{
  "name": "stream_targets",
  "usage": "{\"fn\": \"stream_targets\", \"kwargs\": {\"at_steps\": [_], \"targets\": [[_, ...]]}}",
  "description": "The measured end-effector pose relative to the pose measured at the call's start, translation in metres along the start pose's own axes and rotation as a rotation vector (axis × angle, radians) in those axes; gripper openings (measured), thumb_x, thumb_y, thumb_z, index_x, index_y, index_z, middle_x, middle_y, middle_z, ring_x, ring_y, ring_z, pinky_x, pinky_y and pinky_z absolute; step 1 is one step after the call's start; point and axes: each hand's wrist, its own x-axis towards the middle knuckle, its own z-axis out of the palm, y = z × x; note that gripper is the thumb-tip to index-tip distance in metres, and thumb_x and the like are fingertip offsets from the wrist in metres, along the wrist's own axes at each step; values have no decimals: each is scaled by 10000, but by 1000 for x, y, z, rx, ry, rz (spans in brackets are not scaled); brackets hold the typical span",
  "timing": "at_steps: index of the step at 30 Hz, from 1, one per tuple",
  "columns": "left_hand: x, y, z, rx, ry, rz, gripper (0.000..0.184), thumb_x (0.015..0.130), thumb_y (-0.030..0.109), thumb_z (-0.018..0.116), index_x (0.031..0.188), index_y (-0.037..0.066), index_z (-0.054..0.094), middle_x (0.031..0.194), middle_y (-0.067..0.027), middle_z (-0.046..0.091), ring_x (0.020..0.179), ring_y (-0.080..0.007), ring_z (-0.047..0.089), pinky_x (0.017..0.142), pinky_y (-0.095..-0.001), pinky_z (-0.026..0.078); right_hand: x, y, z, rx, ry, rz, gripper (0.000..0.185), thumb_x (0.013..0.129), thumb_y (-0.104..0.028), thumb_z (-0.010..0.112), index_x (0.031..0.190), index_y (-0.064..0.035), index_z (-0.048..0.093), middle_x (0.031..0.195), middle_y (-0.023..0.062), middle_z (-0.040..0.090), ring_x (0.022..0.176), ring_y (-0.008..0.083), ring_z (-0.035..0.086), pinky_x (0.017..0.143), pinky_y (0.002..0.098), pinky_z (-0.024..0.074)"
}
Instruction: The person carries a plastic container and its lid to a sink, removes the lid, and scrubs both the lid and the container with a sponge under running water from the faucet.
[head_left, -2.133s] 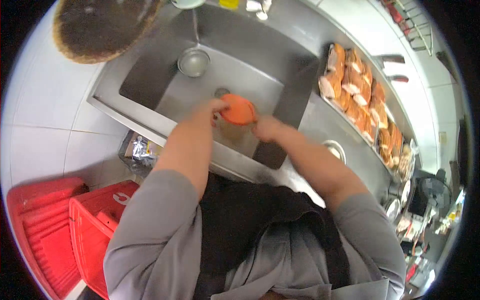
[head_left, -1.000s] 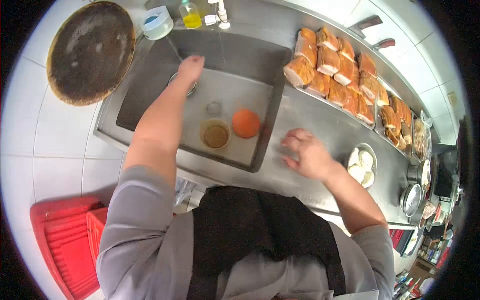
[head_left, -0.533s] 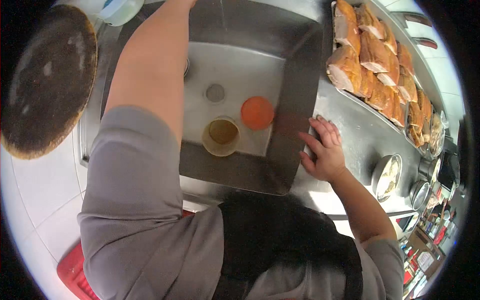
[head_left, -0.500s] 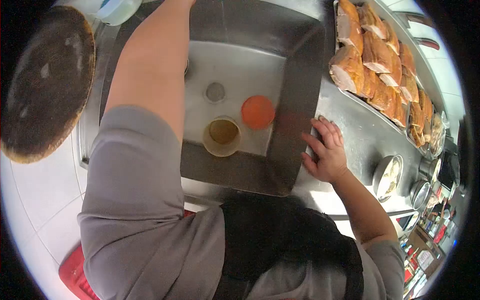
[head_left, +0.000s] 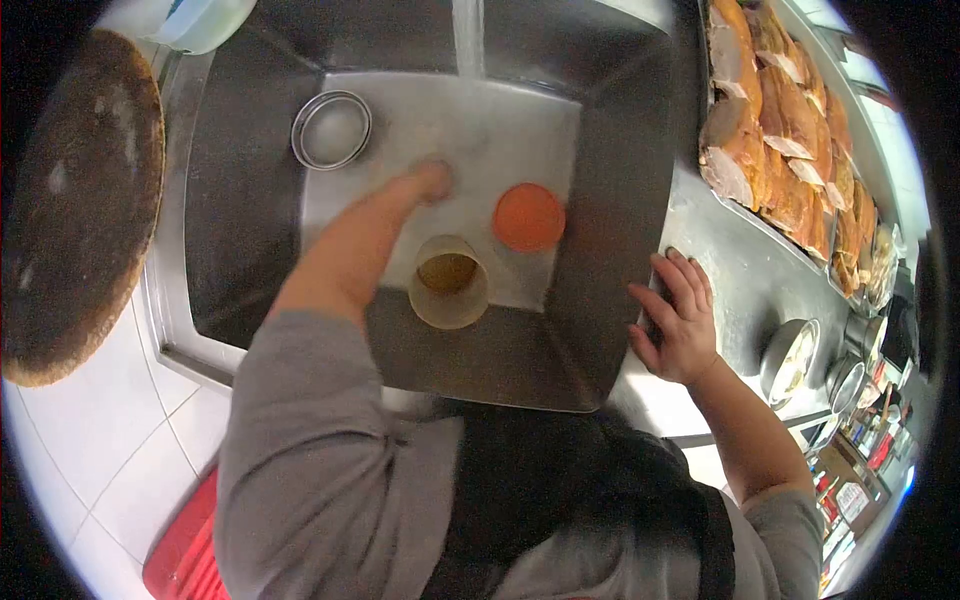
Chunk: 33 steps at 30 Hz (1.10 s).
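Note:
My left hand [head_left: 430, 182] reaches down into the metal sink [head_left: 245, 200], over the floor where the drain lies. Motion blur smears its fingers, so whether it holds anything does not show. Close by stands a pale, translucent round container [head_left: 450, 308] with something yellowish-brown inside. An orange disc, perhaps a lid [head_left: 528, 217], lies to its right. In the far left of the sink is a round metal bowl or ring [head_left: 333, 130]. Water [head_left: 468, 40] streams in from the top. My right hand [head_left: 682, 318] rests on the sink's right edge, fingers spread, holding nothing.
Large browned pieces of meat [head_left: 790, 130] fill a tray at the upper right. A metal bowl [head_left: 790, 362] with pale contents stands on the steel counter [head_left: 735, 270]. At left is a big dark round board [head_left: 85, 210]; a whitish-green container [head_left: 210, 25] sits at the top.
My left hand has come back from beyond the top edge, down into the sink. Running water now shows, and the metal bowl or ring is uncovered. My right hand stays at the sink edge.

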Motion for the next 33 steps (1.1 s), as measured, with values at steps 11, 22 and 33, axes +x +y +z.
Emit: {"fn": "stream_targets", "kwargs": {"at_steps": [11,22,33], "targets": [[-60,115,-60,-341,-220,-784,565,933,358,538,1409,58,486,1518,-166,359,1387,-289,362,1094,-432,344,0,6,5,-4,-3,-12,500,692,-309,726,1168,-174,648,1400,161,473,1326,397,418,1108,564,292],[-55,104,-21,-80,-125,-517,496,938,289,492,1374,56,517,1470,-179,437,1339,-340,447,1110,-466,350,2,6,5,-1,1,-23,509,682,-298,730,1167,-168,649,1381,165,486,1313,400,433,1103,555,300],[-42,105,-20,-369,-93,-706,500,969,368,416,1337,70,575,1447,-172,445,1354,-335,390,1082,-463,336,2,8,9,-3,8,-40,509,679,-298,728,1167,-176,648,1375,169,485,1310,406,429,1102,562,293]]}}
